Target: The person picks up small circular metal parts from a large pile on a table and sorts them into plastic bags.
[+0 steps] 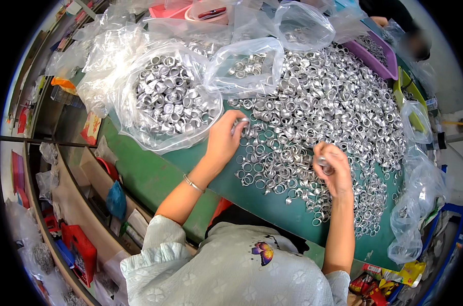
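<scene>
two hands, countless metal rings

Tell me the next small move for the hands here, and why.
Probably carry the left hand up and left to drop its rings into the open plastic bag of rings. Its fingers are closed on silver rings at the edge of the loose ring pile, and the bag's mouth lies just beside it. The right hand also holds rings.

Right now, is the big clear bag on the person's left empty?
No: the clear bag is heaped with silver metal rings, lying open on the green table beside the left hand.
</scene>
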Tool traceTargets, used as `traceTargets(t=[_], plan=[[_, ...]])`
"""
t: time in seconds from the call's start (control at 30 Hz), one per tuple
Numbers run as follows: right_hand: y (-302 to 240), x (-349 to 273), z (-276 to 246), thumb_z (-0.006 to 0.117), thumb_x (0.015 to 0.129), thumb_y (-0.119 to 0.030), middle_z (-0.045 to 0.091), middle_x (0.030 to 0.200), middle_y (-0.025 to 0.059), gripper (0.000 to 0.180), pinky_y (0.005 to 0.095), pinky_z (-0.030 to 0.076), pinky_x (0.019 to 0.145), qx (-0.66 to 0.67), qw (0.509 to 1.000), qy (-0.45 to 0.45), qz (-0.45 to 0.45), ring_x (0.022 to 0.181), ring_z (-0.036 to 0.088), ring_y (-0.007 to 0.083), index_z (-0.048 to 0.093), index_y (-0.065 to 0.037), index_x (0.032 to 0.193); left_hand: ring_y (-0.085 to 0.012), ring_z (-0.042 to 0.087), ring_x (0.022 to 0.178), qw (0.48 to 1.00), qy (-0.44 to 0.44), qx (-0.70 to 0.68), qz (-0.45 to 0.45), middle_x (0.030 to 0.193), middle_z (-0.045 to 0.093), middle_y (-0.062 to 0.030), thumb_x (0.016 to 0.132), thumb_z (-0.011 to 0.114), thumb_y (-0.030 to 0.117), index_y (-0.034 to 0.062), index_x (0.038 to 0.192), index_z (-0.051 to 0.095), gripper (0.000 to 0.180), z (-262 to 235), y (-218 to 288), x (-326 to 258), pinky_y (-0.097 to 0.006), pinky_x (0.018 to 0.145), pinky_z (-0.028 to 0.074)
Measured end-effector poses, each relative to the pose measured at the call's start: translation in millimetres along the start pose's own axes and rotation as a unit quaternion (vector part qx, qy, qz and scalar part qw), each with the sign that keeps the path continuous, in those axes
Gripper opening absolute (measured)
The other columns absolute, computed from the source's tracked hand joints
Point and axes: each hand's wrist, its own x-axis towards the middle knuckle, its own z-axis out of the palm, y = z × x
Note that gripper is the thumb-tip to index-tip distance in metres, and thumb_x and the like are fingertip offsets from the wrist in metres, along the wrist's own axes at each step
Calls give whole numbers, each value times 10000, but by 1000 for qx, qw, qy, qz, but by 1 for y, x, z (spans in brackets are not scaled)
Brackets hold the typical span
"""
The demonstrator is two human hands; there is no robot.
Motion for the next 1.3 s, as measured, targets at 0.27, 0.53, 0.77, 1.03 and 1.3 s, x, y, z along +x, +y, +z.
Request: traceTargets(t=[0.27,0.53,0.77,1.03,1.3], plan=[[4,7,-5,586,889,-124,467,601,-16,136,192,271,379,-111,980,166,26,422,377,48,582,-36,993,-95,512,595,624,-131,-618,-460,796,570,-37,913,489,139,19,1022,574,183,-2,31,-5,-172,418,331],[21,43,4,691,775,-144,649,800,102,139,334,441,517,-624,744,150,-186,562,583,221,631,-53,861,-96,528,554,949,-141,-249,-132,751,593,-48,873,597,147,1,936,607,159,55,34,15,-215,476,417],[-6,-1,-26,472,901,-181,533,773,117,145,185,261,321,178,974,128,-47,449,408,104,537,-52,889,-282,605,690,976,-173,131,0,875,565,-75,780,687,174,38,876,619,180,65,47,25,-391,606,472],[0,-15,-47,582,899,-220,532,740,33,183,190,280,363,119,961,251,-18,533,475,98,558,-58,818,-83,491,621,802,-238,-439,-328,863,580,-73,835,578,102,34,847,555,73,53,48,24,-190,416,333],[-13,1,-50,703,786,-199,610,649,76,172,318,387,459,-581,751,294,-108,448,507,195,671,-60,883,-151,437,571,615,-208,-616,-446,839,550,-139,820,414,123,32,968,517,203,33,63,17,-202,391,301]])
